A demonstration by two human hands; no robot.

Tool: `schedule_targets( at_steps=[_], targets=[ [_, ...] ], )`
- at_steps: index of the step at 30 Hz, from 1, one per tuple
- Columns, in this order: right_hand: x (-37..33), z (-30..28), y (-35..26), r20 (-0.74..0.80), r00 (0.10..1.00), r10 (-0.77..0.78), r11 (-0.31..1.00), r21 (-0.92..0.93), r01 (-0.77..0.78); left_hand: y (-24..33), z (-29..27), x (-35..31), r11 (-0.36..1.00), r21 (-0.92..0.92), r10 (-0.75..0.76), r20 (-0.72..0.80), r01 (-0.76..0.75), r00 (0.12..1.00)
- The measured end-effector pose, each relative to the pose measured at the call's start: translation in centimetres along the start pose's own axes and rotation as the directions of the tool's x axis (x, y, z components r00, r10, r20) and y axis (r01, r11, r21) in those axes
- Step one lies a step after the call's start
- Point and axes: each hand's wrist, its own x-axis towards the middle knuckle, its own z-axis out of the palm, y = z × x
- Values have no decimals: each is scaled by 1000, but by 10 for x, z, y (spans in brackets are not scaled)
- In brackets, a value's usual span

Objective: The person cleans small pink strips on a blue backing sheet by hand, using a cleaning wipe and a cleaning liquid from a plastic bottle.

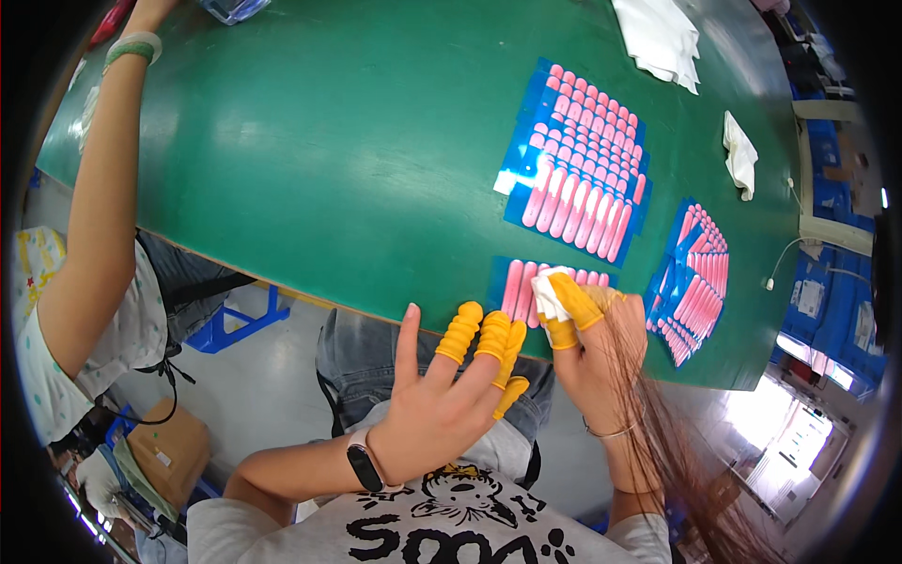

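Observation:
A small folded white cloth [547, 299] is pinched in my right hand [601, 352], whose covered fingers wear yellow finger cots. It lies against a row of long pink rounded strips [513, 288] on a blue backing sheet at the table's near edge. My left hand [437, 399] rests at the same edge, beside the sheet's near left corner. Its fingers are stretched apart, several in yellow cots and the outermost bare. Whether its fingertips touch the sheet is hard to tell. Part of the row is hidden behind my right hand and the cloth.
A larger blue sheet of pink pieces [578, 160] lies farther out on the green table [310, 141]. Another stack of pink-and-blue sheets [693, 282] is at the right. White cloths [658, 42] lie toward the far right. At the left, another person's arm [103, 207] reaches over the table.

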Motion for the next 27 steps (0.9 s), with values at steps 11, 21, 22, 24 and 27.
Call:
schedule_targets(
  at_steps=[11, 21, 22, 24, 27],
  targets=[
    [11, -10, -4, 84, 982, -171, 979, -98, 178, -1, -6, 5, 999, 4, 32, -44, -32, 999],
    [25, -5, 0, 0, 979, -202, 974, -102, 201, -3, 2, 7, 998, -50, 36, -92, -41, 995],
    [29, -8, 0, 18, 988, -150, 980, -129, 151, -3, 1, 7, 998, -41, 45, -77, -48, 996],
    [25, -2, 1, 0, 955, -295, 952, -82, 294, -2, -2, 5, 999, -31, 42, -21, -43, 999],
    [18, -6, -8, 141, 949, -282, 959, 24, 282, -5, -2, 2, 999, -26, 46, 20, -46, 999]
  ],
)
